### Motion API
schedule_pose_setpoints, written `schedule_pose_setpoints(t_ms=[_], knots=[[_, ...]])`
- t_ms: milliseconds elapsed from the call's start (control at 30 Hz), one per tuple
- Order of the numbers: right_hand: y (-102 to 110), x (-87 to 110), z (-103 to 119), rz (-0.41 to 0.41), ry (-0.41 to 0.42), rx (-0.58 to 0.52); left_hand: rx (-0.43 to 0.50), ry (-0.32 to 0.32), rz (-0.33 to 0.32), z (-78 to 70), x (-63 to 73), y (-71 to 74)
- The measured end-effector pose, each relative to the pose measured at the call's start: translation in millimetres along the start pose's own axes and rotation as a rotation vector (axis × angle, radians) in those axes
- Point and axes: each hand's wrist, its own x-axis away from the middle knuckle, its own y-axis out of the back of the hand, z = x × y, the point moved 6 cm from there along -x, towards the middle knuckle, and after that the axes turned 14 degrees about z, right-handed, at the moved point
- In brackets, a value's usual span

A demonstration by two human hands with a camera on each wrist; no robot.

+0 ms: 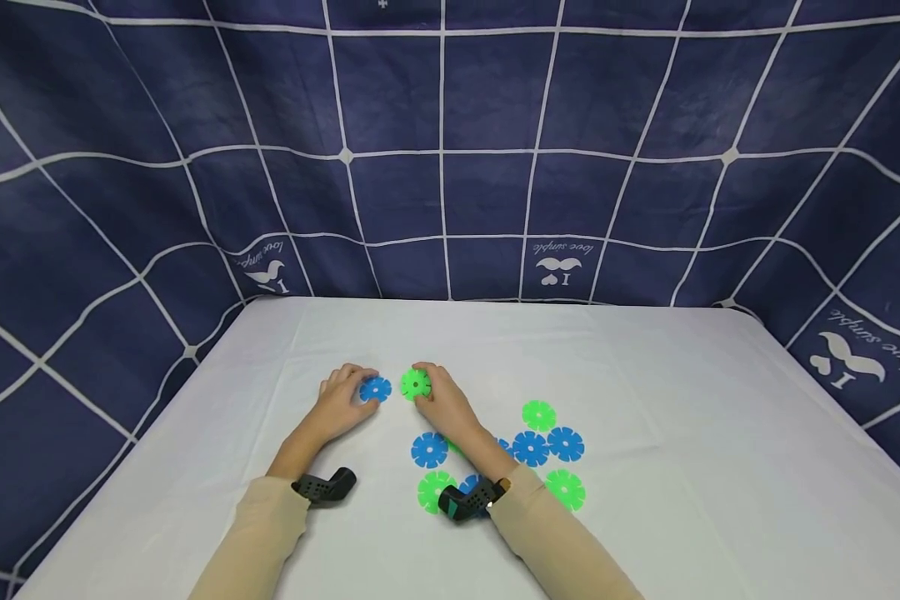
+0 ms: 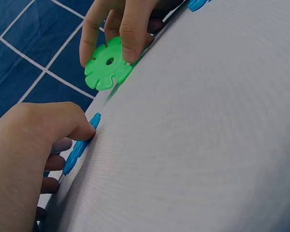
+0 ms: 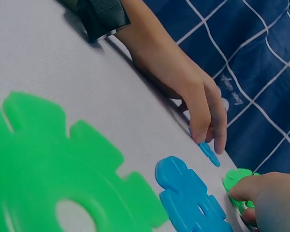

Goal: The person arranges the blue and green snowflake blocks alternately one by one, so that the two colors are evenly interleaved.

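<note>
My left hand (image 1: pixel 340 404) pinches a blue notched plastic disc (image 1: pixel 376 389) by its edges, between thumb and fingers. To its right, my right hand (image 1: pixel 444 404) holds a green notched disc (image 1: pixel 412 384) the same way. A small gap separates the two discs. In the left wrist view the green disc (image 2: pixel 99 70) is tilted up just above the cloth, while the blue disc (image 2: pixel 77 153) shows edge-on, low over the table. The right wrist view shows the held green disc (image 3: pixel 238 180) partly covered by the right hand (image 3: pixel 275 200).
Several loose blue and green discs lie nearer the body, around and beneath the right forearm, among them a blue disc (image 1: pixel 429 450), a green disc (image 1: pixel 539 415) and another green disc (image 1: pixel 566 489). A white cloth (image 1: pixel 690 433) covers the table. A dark blue checked curtain (image 1: pixel 495 200) stands behind.
</note>
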Motion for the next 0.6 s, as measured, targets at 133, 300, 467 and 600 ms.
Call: schedule_pose_setpoints(t_ms=[133, 300, 467, 600], knots=[[-3.6, 0.6, -1.8, 0.006, -0.018, 0.116, -0.002, -0.010, 0.000, 0.2, 0.9, -1.2], [-5.1, 1.7, -0.9, 0.001, -0.004, 0.198, -0.006, -0.028, 0.002, 0.3, 1.7, -2.9], [-4.4, 0.5, 1.9, -0.003, 0.018, 0.246, -0.004, -0.033, 0.000, 0.0, 0.9, -0.9], [-4.3, 0.4, 2.7, 0.001, 0.026, 0.237, 0.006, -0.027, 0.004, 0.8, 0.7, 0.1]])
